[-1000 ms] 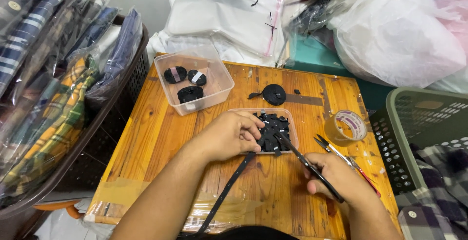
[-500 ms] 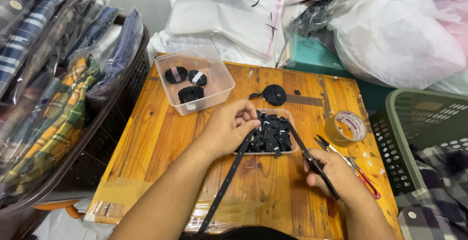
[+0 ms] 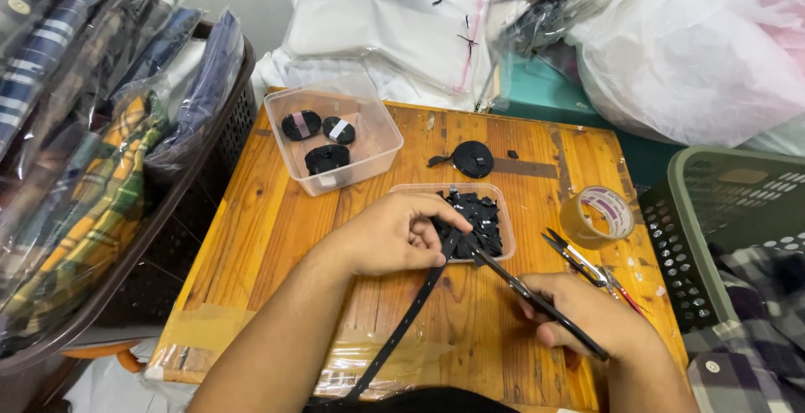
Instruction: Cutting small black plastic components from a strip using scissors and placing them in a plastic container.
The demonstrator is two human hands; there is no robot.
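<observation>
While your left hand (image 3: 394, 235) pinches the end of a black strap (image 3: 408, 316) between thumb and fingers, your right hand (image 3: 587, 321) is wrapped round the handles of black scissors (image 3: 537, 300), fingers curled tight on them. The strap runs from that pinch down and toward you, off the near edge of the wooden table (image 3: 251, 237). The scissor blades reach up and left from your right fist and meet the strap right at your left fingertips; whether the blades are parted there is too small to tell. Just beyond the pinch sits a shallow clear tray (image 3: 503, 199) heaped with short black cut pieces (image 3: 478, 216). Farther out to the left of it, a deeper clear tub (image 3: 369, 140) holds three black rolls. A loose black roll (image 3: 472, 158) lies beyond the tray, and a roll of clear tape (image 3: 597, 216) stands just past your right hand, with a second pair of scissors (image 3: 587, 264) lying between them.
</observation>
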